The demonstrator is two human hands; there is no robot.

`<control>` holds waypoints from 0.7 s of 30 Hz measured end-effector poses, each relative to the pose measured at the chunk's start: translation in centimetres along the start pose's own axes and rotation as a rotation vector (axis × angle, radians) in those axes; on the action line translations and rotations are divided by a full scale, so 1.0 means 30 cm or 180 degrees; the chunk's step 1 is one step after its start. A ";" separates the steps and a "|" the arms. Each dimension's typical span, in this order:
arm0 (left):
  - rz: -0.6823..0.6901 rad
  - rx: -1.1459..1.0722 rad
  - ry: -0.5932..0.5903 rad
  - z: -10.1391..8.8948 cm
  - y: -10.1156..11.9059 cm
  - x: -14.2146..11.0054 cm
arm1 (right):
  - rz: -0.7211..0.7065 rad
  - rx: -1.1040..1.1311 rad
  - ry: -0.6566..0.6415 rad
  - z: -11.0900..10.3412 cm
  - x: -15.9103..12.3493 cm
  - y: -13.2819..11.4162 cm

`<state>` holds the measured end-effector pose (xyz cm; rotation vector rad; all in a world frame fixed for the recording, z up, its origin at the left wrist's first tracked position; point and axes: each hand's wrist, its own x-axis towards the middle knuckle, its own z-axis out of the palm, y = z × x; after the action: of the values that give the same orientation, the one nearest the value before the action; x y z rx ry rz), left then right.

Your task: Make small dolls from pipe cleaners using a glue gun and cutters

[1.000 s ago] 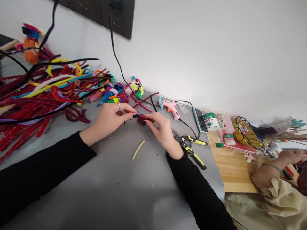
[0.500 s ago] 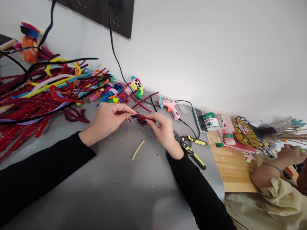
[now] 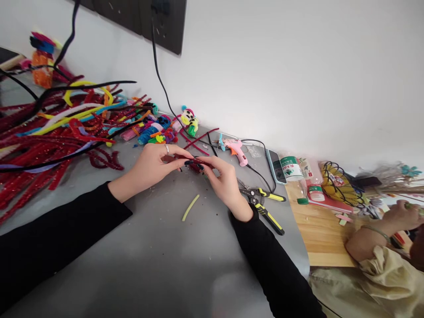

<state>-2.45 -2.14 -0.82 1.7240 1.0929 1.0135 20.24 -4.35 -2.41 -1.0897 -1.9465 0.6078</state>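
Both my hands meet over the grey table (image 3: 159,260) and pinch a small twisted piece of dark red glitter pipe cleaner (image 3: 195,166). My left hand (image 3: 150,165), with a ring on one finger, grips its left end with closed fingers. My right hand (image 3: 225,183) holds the right end between thumb and fingertips. Both arms wear black sleeves. A short yellow-green pipe cleaner offcut (image 3: 191,207) lies on the table just below my hands.
A heap of red and coloured pipe cleaners (image 3: 49,132) fills the left. Yellow-handled pliers (image 3: 265,207), a pink glue gun (image 3: 236,149), a phone (image 3: 276,164) and a bottle (image 3: 293,174) lie to the right. Another person's arm (image 3: 380,238) rests at the wooden table (image 3: 318,234).
My fingers have shifted slightly on the red piece, and the left hand has turned a little. The other person's hand at the right has moved further right.
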 end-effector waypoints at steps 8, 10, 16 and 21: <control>-0.0170 -0.0162 -0.0060 0.012 0.008 -0.001 | 0.0051 0.0095 0.0079 0.006 0.000 -0.015; -0.0162 -0.0188 -0.0087 0.011 0.010 -0.002 | 0.0145 0.0224 0.0119 0.008 0.001 -0.017; -0.0187 -0.0088 -0.0121 0.006 0.002 0.000 | 0.0590 0.0687 0.0092 0.017 0.002 -0.018; -0.0191 -0.0085 -0.0099 0.009 -0.002 0.001 | 0.0720 0.1006 0.0019 0.020 0.004 -0.015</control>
<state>-2.21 -2.14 -0.97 1.6707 1.1000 0.9572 19.49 -4.50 -2.36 -1.1119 -1.6618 0.9970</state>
